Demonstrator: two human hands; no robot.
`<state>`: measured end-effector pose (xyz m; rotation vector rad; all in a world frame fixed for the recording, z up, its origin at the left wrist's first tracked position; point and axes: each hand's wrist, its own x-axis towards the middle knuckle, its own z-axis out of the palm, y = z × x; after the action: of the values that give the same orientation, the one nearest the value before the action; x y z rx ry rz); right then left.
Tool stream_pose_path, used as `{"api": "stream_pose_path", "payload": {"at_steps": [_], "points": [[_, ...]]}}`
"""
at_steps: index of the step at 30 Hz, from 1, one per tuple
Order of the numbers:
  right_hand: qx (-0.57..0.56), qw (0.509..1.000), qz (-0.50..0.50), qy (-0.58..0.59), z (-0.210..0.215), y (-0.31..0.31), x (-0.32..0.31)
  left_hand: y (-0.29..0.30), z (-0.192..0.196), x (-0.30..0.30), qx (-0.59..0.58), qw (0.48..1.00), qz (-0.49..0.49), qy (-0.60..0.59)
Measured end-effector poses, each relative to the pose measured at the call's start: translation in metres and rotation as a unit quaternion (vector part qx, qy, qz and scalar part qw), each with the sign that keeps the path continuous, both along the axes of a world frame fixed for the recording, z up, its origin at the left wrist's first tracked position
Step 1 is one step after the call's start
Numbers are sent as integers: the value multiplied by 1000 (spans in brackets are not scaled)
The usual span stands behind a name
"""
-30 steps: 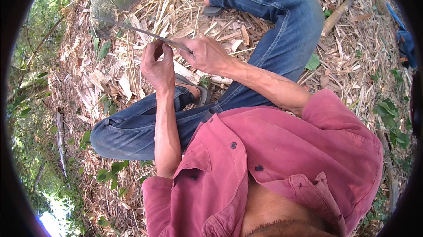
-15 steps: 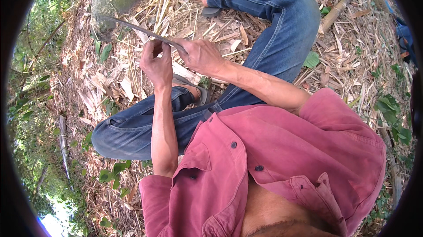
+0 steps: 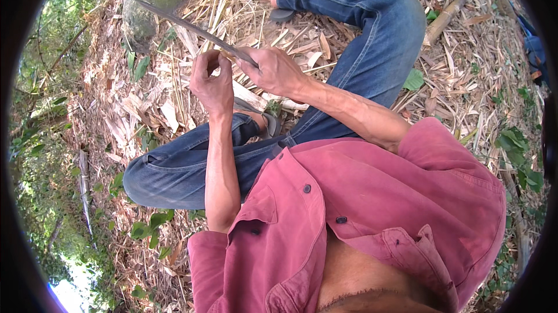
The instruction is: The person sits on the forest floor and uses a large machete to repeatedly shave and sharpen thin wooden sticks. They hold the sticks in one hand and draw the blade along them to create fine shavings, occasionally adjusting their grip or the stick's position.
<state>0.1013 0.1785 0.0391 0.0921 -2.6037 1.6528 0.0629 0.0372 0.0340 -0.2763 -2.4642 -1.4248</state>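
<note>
A long, dark, narrow blade (image 3: 183, 23), apparently a knife, slants from the upper left down into my right hand (image 3: 278, 72). My right fingers are wrapped around its near end, so any handle is hidden. Just left of it, my left hand (image 3: 211, 80) is curled with thumb and fingertips pinched together beside the blade. A small pale, yellowish sliver shows at those fingertips, against the blade; what it belongs to cannot be made out. Both hands are raised over my crossed legs (image 3: 349, 74) in blue jeans.
Dry bamboo-like leaves and straw (image 3: 157, 109) litter the ground. A mossy rounded rock (image 3: 145, 8) lies beyond the blade's tip. A cut stalk (image 3: 444, 19) lies past my right knee. Green undergrowth (image 3: 46, 127) borders the left side, and a blue item (image 3: 535, 51) is at the far right.
My right hand has shifted right and slightly nearer, widening the gap between the hands. The blade's tip has risen in the view and its slant is steeper. My left hand moved slightly right.
</note>
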Motion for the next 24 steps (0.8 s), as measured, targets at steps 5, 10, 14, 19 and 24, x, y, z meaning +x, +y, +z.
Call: {"api": "stream_pose_path", "payload": {"at_steps": [5, 10, 14, 19, 24], "points": [[2, 1000, 10, -22, 2, 0, -1, -1, -1, 2, -5, 1000, 3, 7], [10, 999, 15, -40, 5, 1, 0, -1, -1, 1, 3, 1000, 4, 5], [21, 999, 15, -31, -1, -1, -3, -1, -2, 0, 5, 1000, 11, -4], [33, 996, 20, -75, 10, -2, -4, -2, -1, 0, 11, 1000, 9, -8], [11, 995, 36, -92, 6, 0, -3, -7, -3, 2, 18, 999, 18, -25]]}}
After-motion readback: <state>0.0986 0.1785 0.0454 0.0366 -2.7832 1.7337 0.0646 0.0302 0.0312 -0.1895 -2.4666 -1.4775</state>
